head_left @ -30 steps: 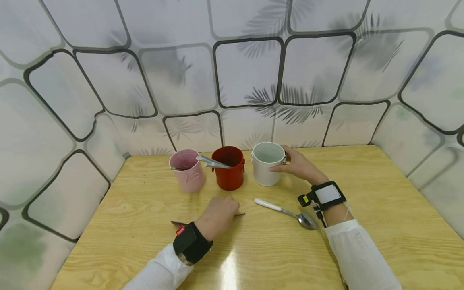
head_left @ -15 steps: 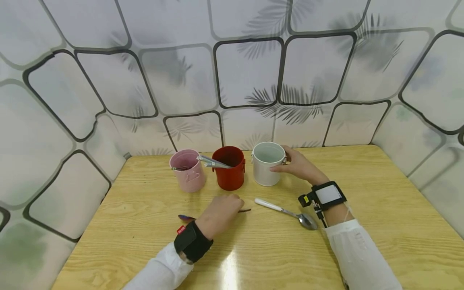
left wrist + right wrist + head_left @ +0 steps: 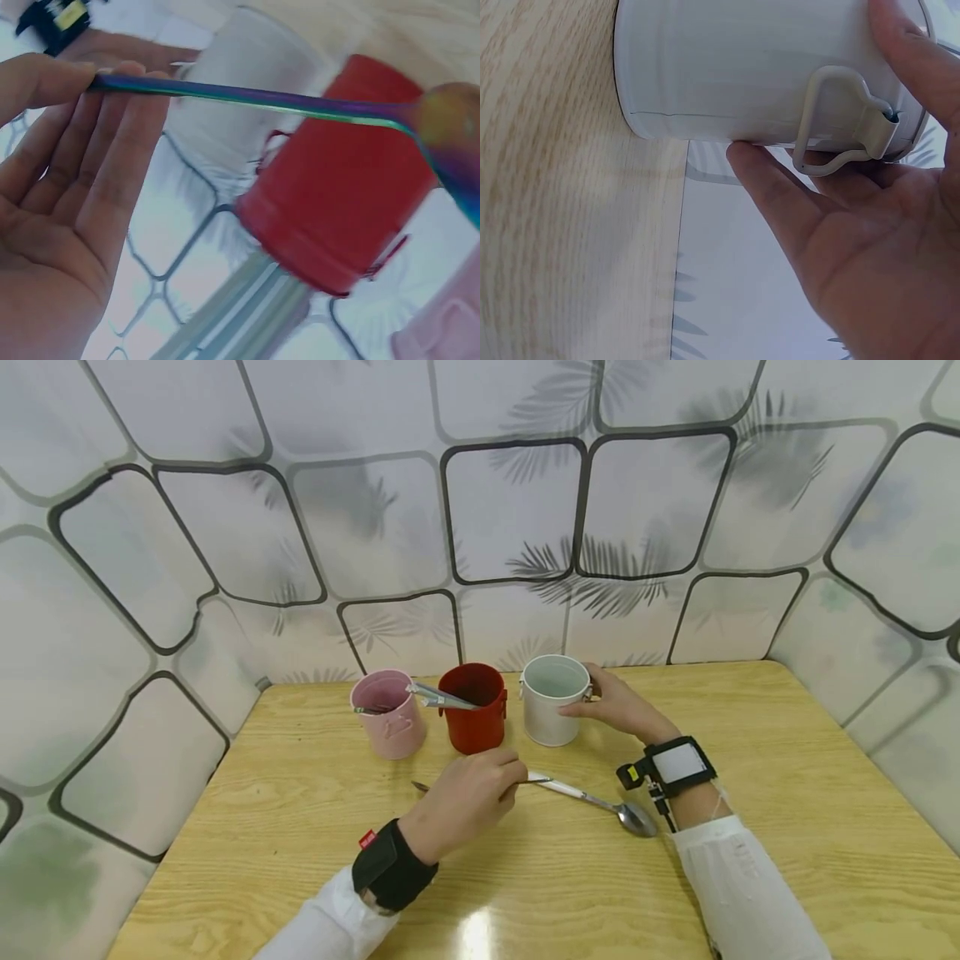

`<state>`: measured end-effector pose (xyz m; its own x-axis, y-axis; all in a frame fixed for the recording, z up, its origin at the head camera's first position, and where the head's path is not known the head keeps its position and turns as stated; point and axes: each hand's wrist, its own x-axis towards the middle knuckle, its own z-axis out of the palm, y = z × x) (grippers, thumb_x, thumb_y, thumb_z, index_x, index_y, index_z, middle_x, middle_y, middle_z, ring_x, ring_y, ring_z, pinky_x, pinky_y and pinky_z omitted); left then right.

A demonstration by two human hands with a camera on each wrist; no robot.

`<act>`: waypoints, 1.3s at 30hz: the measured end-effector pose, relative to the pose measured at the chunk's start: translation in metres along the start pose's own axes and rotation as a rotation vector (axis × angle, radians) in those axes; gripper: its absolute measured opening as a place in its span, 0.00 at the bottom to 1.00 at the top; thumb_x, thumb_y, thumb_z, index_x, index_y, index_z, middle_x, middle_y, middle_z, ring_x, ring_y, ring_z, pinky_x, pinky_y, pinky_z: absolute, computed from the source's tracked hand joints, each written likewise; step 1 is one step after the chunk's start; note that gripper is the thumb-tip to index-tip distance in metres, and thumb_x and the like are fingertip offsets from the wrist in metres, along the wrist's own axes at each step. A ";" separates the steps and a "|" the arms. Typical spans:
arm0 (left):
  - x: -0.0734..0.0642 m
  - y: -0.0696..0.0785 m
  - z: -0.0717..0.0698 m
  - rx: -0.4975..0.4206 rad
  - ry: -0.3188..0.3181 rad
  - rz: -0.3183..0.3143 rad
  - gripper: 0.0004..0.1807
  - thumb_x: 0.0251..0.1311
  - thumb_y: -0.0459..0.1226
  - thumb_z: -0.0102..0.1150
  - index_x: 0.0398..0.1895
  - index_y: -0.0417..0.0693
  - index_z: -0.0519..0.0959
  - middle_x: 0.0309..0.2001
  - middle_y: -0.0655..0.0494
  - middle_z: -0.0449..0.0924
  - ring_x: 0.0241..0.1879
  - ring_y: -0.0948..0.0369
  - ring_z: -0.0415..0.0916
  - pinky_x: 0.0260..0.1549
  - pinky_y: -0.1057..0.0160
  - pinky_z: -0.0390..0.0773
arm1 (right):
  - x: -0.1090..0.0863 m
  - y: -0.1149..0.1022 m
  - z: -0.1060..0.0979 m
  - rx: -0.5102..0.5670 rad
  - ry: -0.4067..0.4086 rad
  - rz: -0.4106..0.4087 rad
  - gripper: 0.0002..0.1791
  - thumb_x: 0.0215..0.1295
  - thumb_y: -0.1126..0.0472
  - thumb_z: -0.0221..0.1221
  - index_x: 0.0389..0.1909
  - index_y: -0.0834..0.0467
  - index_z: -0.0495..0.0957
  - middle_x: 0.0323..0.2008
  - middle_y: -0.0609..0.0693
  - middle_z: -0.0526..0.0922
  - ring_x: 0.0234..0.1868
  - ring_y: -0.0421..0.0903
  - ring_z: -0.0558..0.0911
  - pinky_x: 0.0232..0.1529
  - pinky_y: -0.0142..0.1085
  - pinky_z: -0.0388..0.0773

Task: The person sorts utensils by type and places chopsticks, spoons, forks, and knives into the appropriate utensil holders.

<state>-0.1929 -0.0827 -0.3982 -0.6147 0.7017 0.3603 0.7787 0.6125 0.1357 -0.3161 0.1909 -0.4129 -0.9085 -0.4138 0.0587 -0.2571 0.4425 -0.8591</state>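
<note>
My left hand (image 3: 468, 789) pinches a slim spoon with a rainbow metallic finish (image 3: 255, 97), thumb on one side and fingers on the other. In the left wrist view its handle end is in the grip and its bowl points right. My right hand (image 3: 618, 702) holds the side of a white bucket (image 3: 551, 718), thumb near the rim, fingers behind. The bucket stands upright on the table, its small side handle (image 3: 806, 120) beside the palm. A spoon with a white handle (image 3: 636, 820) lies on the table between the hands.
A red bucket (image 3: 476, 727) holds several grey wrapped sticks (image 3: 442, 696) leaning out to the left. Left of it stands a pink bucket (image 3: 396, 739) with dark utensils inside. Patterned wall covering (image 3: 510, 510) rises behind the wooden table (image 3: 247, 827).
My left hand has moved up and to the right, with the rainbow spoon raised in it. My right hand and the white bucket have stayed in place.
</note>
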 end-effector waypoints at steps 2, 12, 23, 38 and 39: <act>0.002 0.005 -0.005 -0.024 0.047 0.036 0.07 0.59 0.28 0.70 0.35 0.49 0.82 0.31 0.61 0.76 0.29 0.66 0.70 0.29 0.74 0.73 | 0.000 0.001 0.000 0.004 -0.002 -0.011 0.43 0.67 0.58 0.70 0.77 0.62 0.59 0.69 0.64 0.70 0.71 0.65 0.68 0.69 0.61 0.65; 0.005 0.022 -0.019 -0.074 0.167 0.165 0.07 0.62 0.28 0.69 0.41 0.44 0.84 0.37 0.58 0.80 0.33 0.66 0.75 0.36 0.76 0.77 | -0.002 0.002 -0.002 0.011 -0.007 -0.008 0.44 0.67 0.58 0.70 0.78 0.61 0.58 0.70 0.63 0.70 0.71 0.64 0.68 0.69 0.61 0.65; 0.010 0.028 -0.038 -0.114 0.373 0.228 0.07 0.61 0.28 0.70 0.42 0.41 0.84 0.41 0.53 0.83 0.41 0.61 0.80 0.48 0.72 0.80 | -0.001 0.002 -0.003 0.014 -0.025 -0.027 0.41 0.68 0.60 0.69 0.76 0.61 0.60 0.69 0.63 0.70 0.71 0.64 0.68 0.69 0.62 0.65; 0.042 0.024 -0.055 -0.249 0.601 0.276 0.10 0.59 0.23 0.70 0.43 0.35 0.84 0.40 0.48 0.85 0.39 0.59 0.82 0.43 0.71 0.82 | 0.001 0.003 -0.001 0.014 -0.045 -0.030 0.40 0.70 0.63 0.66 0.78 0.62 0.57 0.70 0.63 0.68 0.71 0.64 0.67 0.68 0.61 0.66; 0.044 0.024 -0.056 -0.251 0.616 0.275 0.10 0.58 0.23 0.70 0.43 0.35 0.83 0.40 0.47 0.85 0.39 0.58 0.82 0.43 0.70 0.82 | 0.000 0.003 -0.001 0.017 -0.046 -0.029 0.40 0.71 0.62 0.65 0.78 0.61 0.57 0.70 0.63 0.68 0.71 0.64 0.67 0.68 0.62 0.66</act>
<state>-0.1947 -0.0575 -0.3276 -0.2674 0.4401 0.8572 0.9460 0.2892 0.1466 -0.3176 0.1929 -0.4146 -0.8844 -0.4627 0.0604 -0.2771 0.4166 -0.8658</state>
